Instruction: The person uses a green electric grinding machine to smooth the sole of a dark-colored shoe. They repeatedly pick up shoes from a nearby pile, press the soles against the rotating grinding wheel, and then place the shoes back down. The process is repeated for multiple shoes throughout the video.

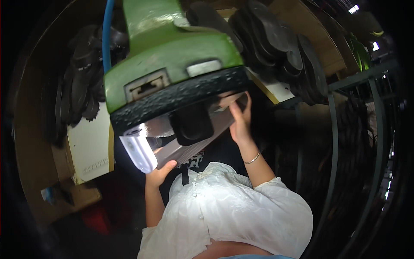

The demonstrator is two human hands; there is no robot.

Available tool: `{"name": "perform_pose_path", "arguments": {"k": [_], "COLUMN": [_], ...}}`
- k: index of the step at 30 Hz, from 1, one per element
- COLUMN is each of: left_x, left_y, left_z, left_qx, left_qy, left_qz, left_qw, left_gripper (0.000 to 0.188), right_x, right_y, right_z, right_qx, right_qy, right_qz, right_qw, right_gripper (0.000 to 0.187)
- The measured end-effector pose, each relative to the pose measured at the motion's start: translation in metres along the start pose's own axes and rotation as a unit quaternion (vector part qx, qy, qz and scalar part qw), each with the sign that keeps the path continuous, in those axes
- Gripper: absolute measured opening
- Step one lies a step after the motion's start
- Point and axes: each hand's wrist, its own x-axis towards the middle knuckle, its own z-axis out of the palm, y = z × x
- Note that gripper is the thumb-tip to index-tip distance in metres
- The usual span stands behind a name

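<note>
A green machine head [172, 60] with a rough black lower edge fills the upper middle and covers much of what is under it. Below it, a long grey slab-like piece [189, 149] with ridged sides lies tilted between my hands; its kind cannot be made out. My left hand [160, 173] closes on its near left end, thumb on top. At the far right end my right hand [241, 123] grips it, thumb and fingers partly hidden by the machine. A bright white lamp [140, 153] hangs from the machine's left, just above my left hand.
Dark shoe soles are piled at the left [79, 82] and upper right [267, 39]. White boards [90, 146] lie at the left and behind the machine. A blue hose [108, 34] runs beside it. Green metal rails [334, 142] stand at the right, with a dark rack beyond.
</note>
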Motion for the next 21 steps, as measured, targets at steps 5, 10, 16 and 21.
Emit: {"name": "perform_pose_path", "arguments": {"k": [5, 10, 16, 21], "left_x": [-0.004, 0.002, 0.017, 0.016], "left_y": [-0.017, -0.017, 0.002, -0.024], "left_z": [0.007, 0.028, 0.064, 0.044], "left_qx": [-0.029, -0.087, 0.193, 0.188], "left_qy": [-0.058, -0.013, -0.021, -0.032], "left_qz": [-0.034, -0.045, 0.186, 0.117], "left_qw": [0.997, 0.995, 0.963, 0.975], "left_gripper": [0.047, 0.048, 0.058, 0.064], "right_x": [0.000, 0.006, -0.035, 0.050], "right_y": [0.003, -0.034, 0.024, -0.041], "right_z": [-0.026, -0.003, 0.028, 0.046], "right_qx": [-0.054, -0.127, -0.108, -0.476], "right_qy": [-0.046, -0.072, -0.207, -0.043], "right_qz": [0.028, -0.075, -0.074, -0.277], "right_qw": [0.997, 0.986, 0.969, 0.833], "right_gripper": [0.049, 0.080, 0.107, 0.086]}}
